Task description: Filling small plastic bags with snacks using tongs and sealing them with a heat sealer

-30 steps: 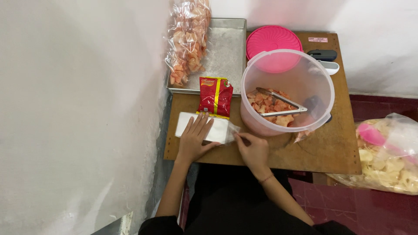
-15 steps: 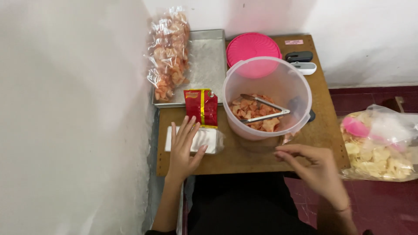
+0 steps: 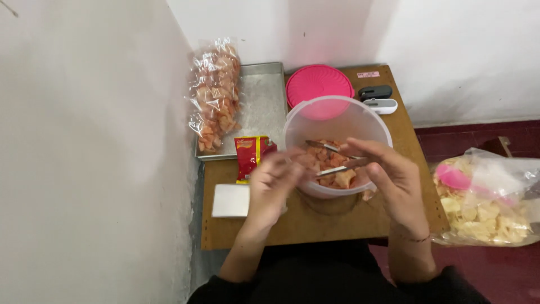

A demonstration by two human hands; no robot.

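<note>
Both hands are raised together in front of the person's chest, just above the near rim of the round translucent plastic tub (image 3: 336,121): the left hand (image 3: 274,186) is motion-blurred with its fingers curled toward the right hand (image 3: 394,180), whose fingers are half bent, and whether either hand pinches anything between them cannot be told from this view. The tub stands on the small brown wooden table (image 3: 315,222) and holds a layer of orange-pink crackers (image 3: 329,166) with a pair of metal tongs (image 3: 332,160) resting across them. Just left of the tub lies a red and yellow foil sachet (image 3: 250,157), and beside it, at the table's near left, a flat white block (image 3: 230,201). Farther back sit a grey metal tray (image 3: 264,107), a clear bag filled with the same crackers (image 3: 216,93) leaning on the tray's left side, and a round pink lid (image 3: 319,87). Judging by this, the work in hand is packing crackers, caught between handling the pack and the tub; the next move would call for a firm hold on the tongs.
</note>
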